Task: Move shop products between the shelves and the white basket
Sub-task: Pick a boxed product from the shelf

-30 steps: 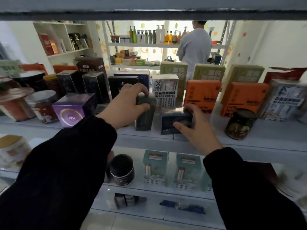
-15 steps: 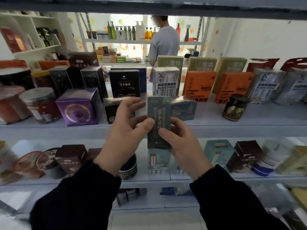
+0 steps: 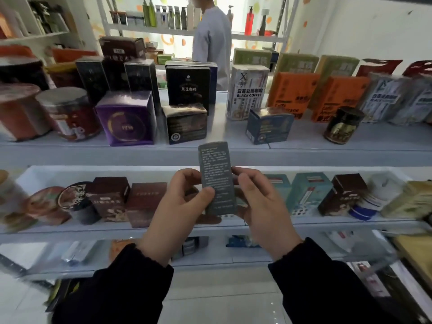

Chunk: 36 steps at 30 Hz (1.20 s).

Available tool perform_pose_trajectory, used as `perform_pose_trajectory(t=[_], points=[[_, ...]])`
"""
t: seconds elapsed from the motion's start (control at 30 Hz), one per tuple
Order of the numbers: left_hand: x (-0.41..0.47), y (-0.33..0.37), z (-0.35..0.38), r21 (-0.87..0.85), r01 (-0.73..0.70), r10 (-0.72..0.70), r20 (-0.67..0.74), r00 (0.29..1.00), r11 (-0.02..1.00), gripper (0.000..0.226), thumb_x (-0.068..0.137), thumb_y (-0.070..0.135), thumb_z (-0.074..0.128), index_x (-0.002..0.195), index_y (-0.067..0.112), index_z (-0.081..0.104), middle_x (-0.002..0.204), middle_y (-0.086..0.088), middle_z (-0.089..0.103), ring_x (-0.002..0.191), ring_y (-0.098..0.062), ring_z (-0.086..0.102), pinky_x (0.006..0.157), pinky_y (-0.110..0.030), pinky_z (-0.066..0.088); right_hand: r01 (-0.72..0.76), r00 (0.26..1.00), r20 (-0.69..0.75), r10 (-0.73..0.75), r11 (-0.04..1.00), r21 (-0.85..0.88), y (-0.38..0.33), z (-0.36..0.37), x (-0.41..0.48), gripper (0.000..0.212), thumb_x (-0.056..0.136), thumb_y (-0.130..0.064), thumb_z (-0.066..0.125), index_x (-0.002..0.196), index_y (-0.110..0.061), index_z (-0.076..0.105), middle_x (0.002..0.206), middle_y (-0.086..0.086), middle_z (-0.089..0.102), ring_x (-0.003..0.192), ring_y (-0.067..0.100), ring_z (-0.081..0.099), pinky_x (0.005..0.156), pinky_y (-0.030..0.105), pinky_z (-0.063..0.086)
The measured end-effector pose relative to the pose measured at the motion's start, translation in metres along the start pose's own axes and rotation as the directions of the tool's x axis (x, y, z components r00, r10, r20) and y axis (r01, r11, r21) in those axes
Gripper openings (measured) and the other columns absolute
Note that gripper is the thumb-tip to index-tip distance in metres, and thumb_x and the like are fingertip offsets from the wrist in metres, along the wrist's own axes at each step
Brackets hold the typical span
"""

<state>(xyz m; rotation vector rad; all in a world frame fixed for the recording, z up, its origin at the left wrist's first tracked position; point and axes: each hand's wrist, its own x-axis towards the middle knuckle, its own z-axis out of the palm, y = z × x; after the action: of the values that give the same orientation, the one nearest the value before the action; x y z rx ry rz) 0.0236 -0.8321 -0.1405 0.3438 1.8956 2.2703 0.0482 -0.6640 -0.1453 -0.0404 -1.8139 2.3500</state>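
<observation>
Head view: a slim dark box (image 3: 216,178) with fine print on its face stands upright in the air, held by both hands in front of the upper shelf (image 3: 70,152), its top overlapping that shelf's front edge. The left hand (image 3: 177,206) has its grip clamped on the box's left side, thumb across the face. The right hand (image 3: 261,206) has its grip pinched on the right edge. Near the shelf's front edge stand a black box (image 3: 185,123) and a blue box (image 3: 268,126), well apart.
</observation>
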Motion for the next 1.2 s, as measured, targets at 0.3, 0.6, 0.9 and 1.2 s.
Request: perform_pose_trajectory(t=[0.3,0.6,0.9,1.2], points=[[-0.007,-0.004,-0.007,-0.089,0.065,-0.074,-0.101,0.992,0.994,0.010,0.102,0.012,0.055,0.110,0.008,0.055,0.106,-0.015,0.073,0.083,-0.029,0.074,0.058,-0.036,0.061,-0.037,0.999,-0.021,0.036,0.997,-0.073,0.008,0.007,-0.002,0.023,0.092,-0.016,0.071,0.114,-0.016,0.064,0.093,0.013,0.071,0.092,0.024,0.072,0.092,0.054,0.060],[-0.010,-0.008,-0.010,-0.383,0.286,-0.316,-0.016,0.949,0.878,0.030,0.108,0.019,0.044,0.127,-0.001,0.055,0.114,-0.025,0.072,0.091,-0.037,0.074,0.063,-0.041,0.063,-0.108,0.992,-0.074,0.098,0.983,-0.146,0.023,0.006,0.000,0.023,0.099,-0.021,0.067,0.122,-0.021,0.067,0.118,0.009,0.074,0.112,0.031,0.069,0.091,0.046,0.059],[-0.011,-0.019,-0.016,-0.196,0.175,-0.180,-0.004,0.984,0.965,0.027,0.097,0.020,0.058,0.122,0.013,0.059,0.111,-0.012,0.075,0.096,-0.032,0.075,0.068,-0.037,0.062,-0.092,0.996,0.007,0.093,0.994,-0.054,0.014,0.015,-0.006,0.060,0.072,-0.031,0.082,0.124,-0.014,0.056,0.115,0.009,0.076,0.104,0.030,0.074,0.095,0.052,0.059],[-0.009,-0.020,-0.020,-0.154,0.150,-0.161,-0.064,0.985,0.977,0.023,0.107,0.012,0.046,0.117,0.017,0.066,0.109,-0.013,0.076,0.090,-0.029,0.075,0.069,-0.038,0.062,0.010,0.999,-0.042,-0.016,0.990,-0.137,0.018,0.013,-0.003,0.028,0.099,-0.012,0.064,0.124,-0.023,0.064,0.093,0.010,0.067,0.095,0.023,0.070,0.089,0.045,0.061]])
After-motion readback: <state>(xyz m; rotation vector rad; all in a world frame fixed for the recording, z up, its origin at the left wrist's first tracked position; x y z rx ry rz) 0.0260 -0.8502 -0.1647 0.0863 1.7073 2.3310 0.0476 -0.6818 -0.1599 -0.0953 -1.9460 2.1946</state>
